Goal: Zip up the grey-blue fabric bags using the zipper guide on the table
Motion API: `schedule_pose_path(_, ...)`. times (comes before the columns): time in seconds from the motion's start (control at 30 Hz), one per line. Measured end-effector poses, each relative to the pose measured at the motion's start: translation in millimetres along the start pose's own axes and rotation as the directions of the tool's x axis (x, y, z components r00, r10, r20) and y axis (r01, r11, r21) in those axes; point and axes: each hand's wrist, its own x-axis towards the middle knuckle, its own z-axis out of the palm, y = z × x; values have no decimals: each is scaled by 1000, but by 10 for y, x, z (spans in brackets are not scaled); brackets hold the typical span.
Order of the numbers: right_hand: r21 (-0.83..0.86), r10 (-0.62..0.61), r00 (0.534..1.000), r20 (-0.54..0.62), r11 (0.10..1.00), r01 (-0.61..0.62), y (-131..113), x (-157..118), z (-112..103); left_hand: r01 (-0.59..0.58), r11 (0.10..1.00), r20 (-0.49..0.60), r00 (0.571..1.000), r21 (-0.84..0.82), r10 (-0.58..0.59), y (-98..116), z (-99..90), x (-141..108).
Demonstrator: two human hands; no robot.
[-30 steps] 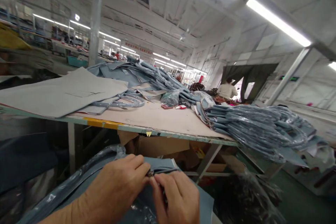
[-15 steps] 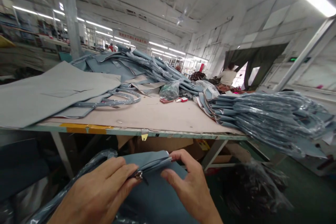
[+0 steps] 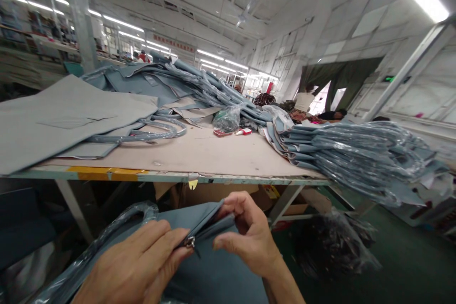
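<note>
A blue-grey bag (image 3: 221,270) lies below the table's front edge, with a plastic-wrapped handle at its left. My left hand (image 3: 138,259) pinches its top edge beside a small metal zipper pull (image 3: 190,242). At the right end of that edge is my right hand (image 3: 249,235), its fingers tucked into the opening between the two layers and its thumb apart on the near side. The layers stand spread near the right fingers and come together at the left hand.
Ahead is a table (image 3: 213,154) with grey panels (image 3: 71,109) at left, a plastic-wrapped stack (image 3: 349,152) at right and a heap of blue-grey pieces behind. Black plastic bags (image 3: 327,244) lie on the floor at right. A person (image 3: 304,99) is far back.
My right fingers have moved into the bag's edge, and its layers now gape wider there. My left hand keeps its pinch by the zipper pull. The view has shifted slightly.
</note>
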Motion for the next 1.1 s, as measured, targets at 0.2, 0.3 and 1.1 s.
schedule_pose_path(0.2,-257,-66,997,-51,965,51,46,33,-82,-40,999,83,996,28,37,23,17,27)
schedule_pose_path(0.3,-314,-109,990,-92,946,75,3,0,-47,-55,996,92,995,71,48,30,25,42)
schedule_pose_path(1.1,-145,43,994,-100,988,-58,-61,70,14,-190,976,7,982,102,190,56,40,11)
